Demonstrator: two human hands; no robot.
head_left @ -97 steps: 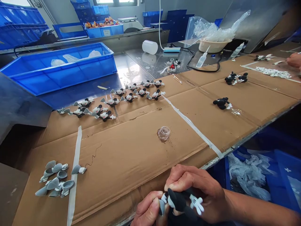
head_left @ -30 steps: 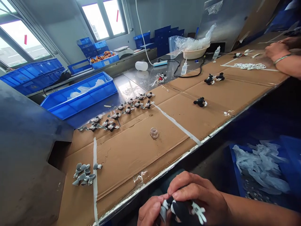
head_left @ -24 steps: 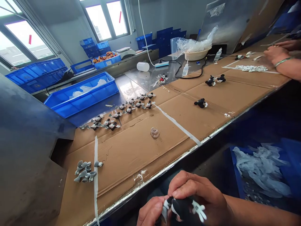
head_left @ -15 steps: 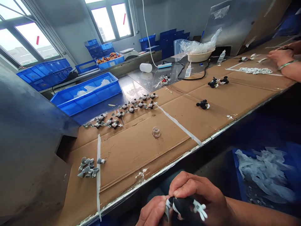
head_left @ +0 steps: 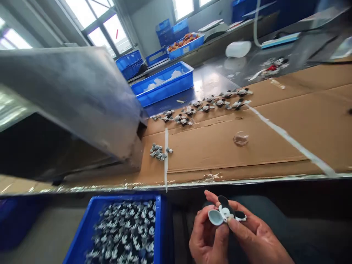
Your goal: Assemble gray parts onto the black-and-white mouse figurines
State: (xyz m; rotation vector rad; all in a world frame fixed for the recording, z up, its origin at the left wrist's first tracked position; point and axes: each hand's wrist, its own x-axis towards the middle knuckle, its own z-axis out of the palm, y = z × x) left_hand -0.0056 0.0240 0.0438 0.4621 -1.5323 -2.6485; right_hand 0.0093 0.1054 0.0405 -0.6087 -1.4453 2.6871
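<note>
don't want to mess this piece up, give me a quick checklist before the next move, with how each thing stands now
1. Right hand holding the black-and-white figure: ok.
2. Left hand holding the grey cup-shaped part: ok.
3. Joint between that part and the figure firm: cannot tell.
4. Loose grey parts all in one cluster: not ok, one lies apart, by the tape strip.
5. Contents of the clear dish: cannot tell, blurred.
6. Blue bin apart from both hands: ok.

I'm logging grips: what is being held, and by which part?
A small figure: left hand at its grey cup-shaped part, right hand at its black-eared end.
</note>
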